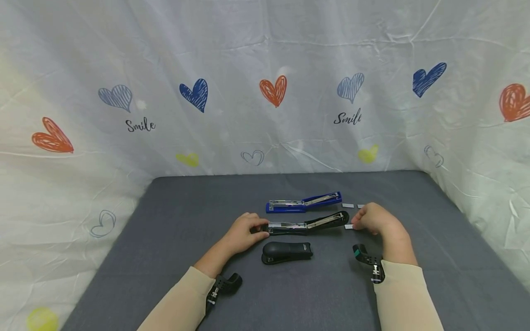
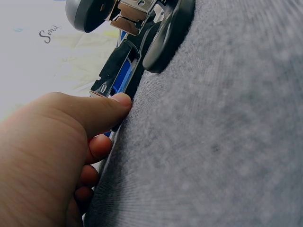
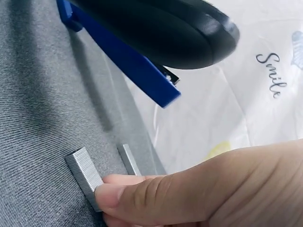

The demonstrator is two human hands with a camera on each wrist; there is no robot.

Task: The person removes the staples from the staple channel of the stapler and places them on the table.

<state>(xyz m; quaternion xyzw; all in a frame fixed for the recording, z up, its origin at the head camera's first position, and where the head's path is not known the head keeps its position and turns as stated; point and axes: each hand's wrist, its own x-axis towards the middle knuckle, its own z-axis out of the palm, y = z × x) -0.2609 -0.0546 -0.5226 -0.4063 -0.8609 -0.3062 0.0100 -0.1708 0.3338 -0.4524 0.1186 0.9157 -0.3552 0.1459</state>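
Note:
Stretched open on the table, a black stapler (image 1: pixel 296 231) has its left end between the thumb and fingers of my left hand (image 1: pixel 244 233). In the left wrist view, the thumb (image 2: pixel 106 111) presses along the edge of its base. My right hand (image 1: pixel 380 219) pinches a silver strip of staples (image 3: pixel 84 171) between thumb and fingers, just right of the black stapler's raised far end. That strip is low over the cloth, and the fingertips cover its near end. Behind the black stapler lies an opened blue stapler (image 1: pixel 285 209).
A second black stapler (image 1: pixel 286 250), folded closed, lies in front of the opened one. Two more staple strips, one left (image 1: pixel 348 205) and one partly behind my right hand (image 1: pixel 360 206), lie beside the blue stapler. A white curtain (image 1: pixel 232 133) with printed hearts hangs behind the grey table (image 1: pixel 198 202).

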